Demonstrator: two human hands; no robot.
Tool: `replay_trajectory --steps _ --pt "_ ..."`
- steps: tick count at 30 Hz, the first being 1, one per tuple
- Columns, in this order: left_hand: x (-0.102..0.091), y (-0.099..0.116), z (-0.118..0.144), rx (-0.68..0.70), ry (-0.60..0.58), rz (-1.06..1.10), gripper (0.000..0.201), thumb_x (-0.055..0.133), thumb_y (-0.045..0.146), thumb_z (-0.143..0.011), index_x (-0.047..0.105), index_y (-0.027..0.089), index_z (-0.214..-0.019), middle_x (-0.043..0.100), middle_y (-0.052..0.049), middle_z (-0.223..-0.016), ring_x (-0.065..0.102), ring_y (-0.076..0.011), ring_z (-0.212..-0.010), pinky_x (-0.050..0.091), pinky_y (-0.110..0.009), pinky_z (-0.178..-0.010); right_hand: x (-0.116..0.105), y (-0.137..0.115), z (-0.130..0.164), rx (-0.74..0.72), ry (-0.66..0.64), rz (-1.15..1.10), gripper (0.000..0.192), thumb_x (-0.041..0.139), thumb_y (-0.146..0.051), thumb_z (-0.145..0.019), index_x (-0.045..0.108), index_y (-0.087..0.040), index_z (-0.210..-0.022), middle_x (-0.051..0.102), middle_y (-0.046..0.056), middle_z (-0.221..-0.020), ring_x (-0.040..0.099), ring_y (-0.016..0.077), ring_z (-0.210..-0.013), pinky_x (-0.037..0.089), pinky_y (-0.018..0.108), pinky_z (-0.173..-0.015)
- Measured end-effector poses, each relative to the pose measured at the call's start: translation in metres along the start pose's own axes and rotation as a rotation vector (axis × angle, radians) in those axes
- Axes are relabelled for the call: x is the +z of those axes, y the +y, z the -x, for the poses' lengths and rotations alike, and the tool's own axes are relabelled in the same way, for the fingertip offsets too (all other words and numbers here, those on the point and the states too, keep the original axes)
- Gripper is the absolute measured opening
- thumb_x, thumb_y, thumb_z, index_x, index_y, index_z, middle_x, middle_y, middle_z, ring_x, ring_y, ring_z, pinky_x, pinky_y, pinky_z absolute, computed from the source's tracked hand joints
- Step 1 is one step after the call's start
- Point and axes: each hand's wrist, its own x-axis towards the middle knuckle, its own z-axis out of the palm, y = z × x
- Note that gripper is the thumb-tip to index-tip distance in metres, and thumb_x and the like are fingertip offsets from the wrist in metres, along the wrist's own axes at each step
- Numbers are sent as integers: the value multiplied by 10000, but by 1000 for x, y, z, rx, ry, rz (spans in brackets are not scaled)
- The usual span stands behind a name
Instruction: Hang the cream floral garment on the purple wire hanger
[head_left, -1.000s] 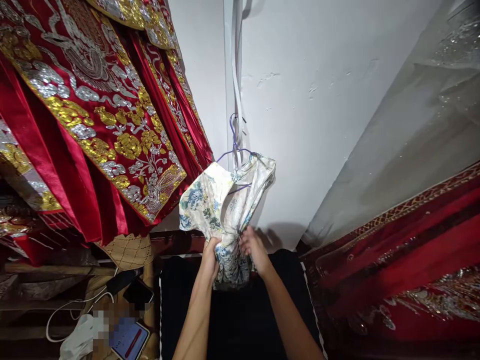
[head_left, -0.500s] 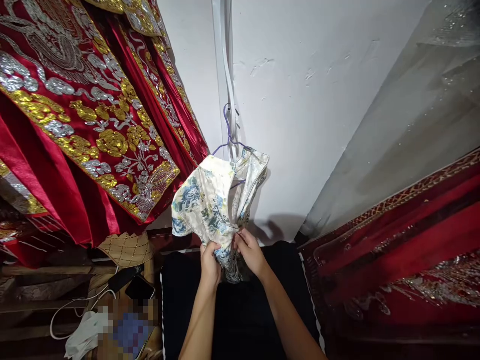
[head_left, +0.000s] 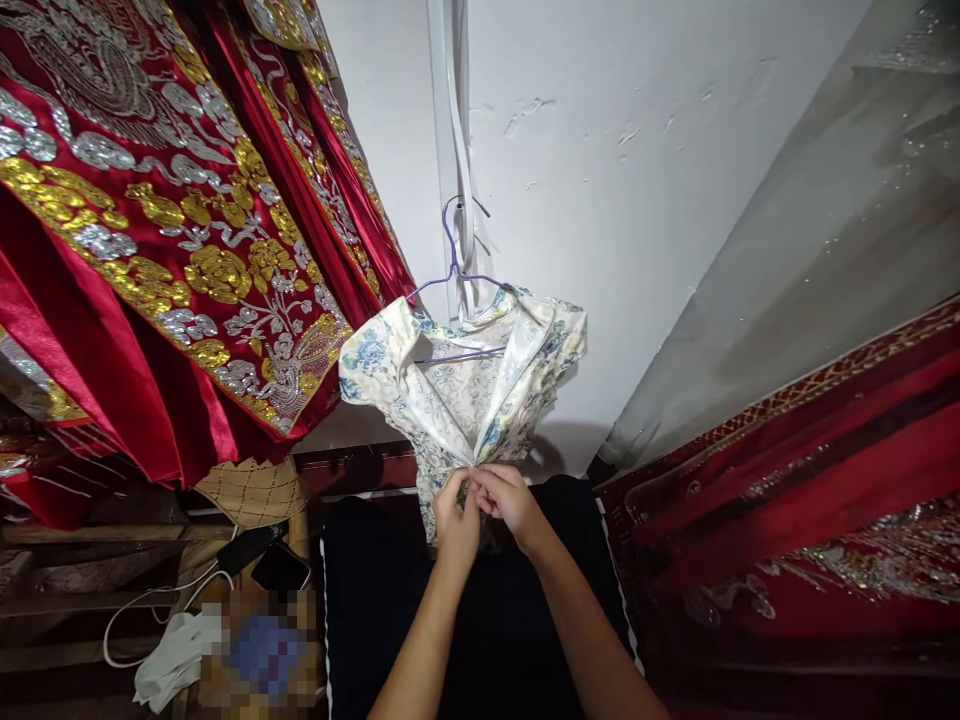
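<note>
Floral garment in white, blue and touches of yellow hangs in the middle of my head view, in front of the pale wall. Its shoulders sit on a purple hanger, whose hook is up beside a white upright strip; the hanger's lower bar shows across the open neckline. I see the 2 front edges falling in a V and meeting at the hands.

My left hand has its thumb and fingers drawn narrow on the cloth at the point of the V. My right hand is bunched just beside it, fingertips pinching at the same spot, and the 2 hands touch or nearly touch. I cannot tell which fingertip grips which edge, as the fingers cover it. Lower down, the gathered fabric drops behind my wrists, above a dark cloth with white edging.

On the left I get a red costume with gold and silver embroidery, and below it a tan quilted item, a black phone and a white cable. Red fabric lies along the right.
</note>
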Motion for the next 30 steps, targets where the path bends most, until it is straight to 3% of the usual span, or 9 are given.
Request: replay_trajectory --steps 4,10,13,16,19,22,23,26,30 --pt "-6 0 -5 83 -107 -125 272 565 429 -945 695 214 -841 630 -64 -840 577 -239 -840 452 -325 -831 -1 -46 -5 -97 -50 116 349 645 -470 -836 657 -169 -659 508 -13 -441 358 95 -398 240 254 -426" --pt "-19 -6 -11 189 -168 -195 250 541 378 -959 729 227 -896 636 -95 -898 583 -257 -897 434 -333 -861 18 -175 -33 -330 16 2 248 679 -305 -869 668 -120 -705 490 -37 -505 345 40 -405 193 195 -388" --pt "-27 1 -26 175 -255 -259 217 574 354 -929 735 235 -846 641 -88 -835 584 -260 -870 432 -334 -835 33 -213 -39 -469 13 -51 214 648 -249 -891 656 -115 -724 463 -48 -495 321 29 -398 176 185 -383" --pt "-34 30 -51 135 -388 -304 177 673 322 -855 714 228 -712 634 -58 -711 571 -226 -713 430 -307 -732 38 -217 -37 -562 17 -45 217 614 -250 -908 644 -131 -729 467 -49 -495 334 31 -404 188 180 -392" --pt "-35 86 -77 223 -426 -303 132 665 310 -882 746 225 -821 681 -41 -748 580 -191 -660 434 -287 -676 36 -206 -33 -573 2 14 226 595 -250 -900 628 -146 -703 471 -45 -480 372 44 -418 207 185 -405" --pt "-27 154 -103 567 -150 -238 380 639 304 -932 623 252 -1308 700 -29 -912 631 -182 -801 478 -295 -769 36 -201 -30 -588 -28 71 243 594 -276 -903 624 -154 -696 474 -45 -468 375 54 -425 230 199 -428" --pt "-24 173 -111 653 -115 -256 419 621 294 -948 582 247 -1362 702 -37 -972 638 -177 -829 486 -299 -777 37 -201 -30 -605 -38 83 248 594 -286 -906 623 -156 -697 474 -46 -467 368 56 -426 233 205 -436" --pt "-14 210 -129 821 -175 -415 195 592 268 -969 706 199 -1112 719 -44 -983 657 -176 -886 498 -308 -817 37 -196 -38 -661 -49 130 250 598 -315 -901 620 -165 -702 450 -55 -473 345 65 -437 229 223 -457" --pt "-15 216 -139 898 -96 -540 153 568 246 -983 699 173 -953 707 -37 -911 644 -167 -873 491 -306 -829 28 -163 -62 -619 74 224 269 609 -353 -868 611 -173 -669 449 -47 -527 350 81 -485 227 242 -488"
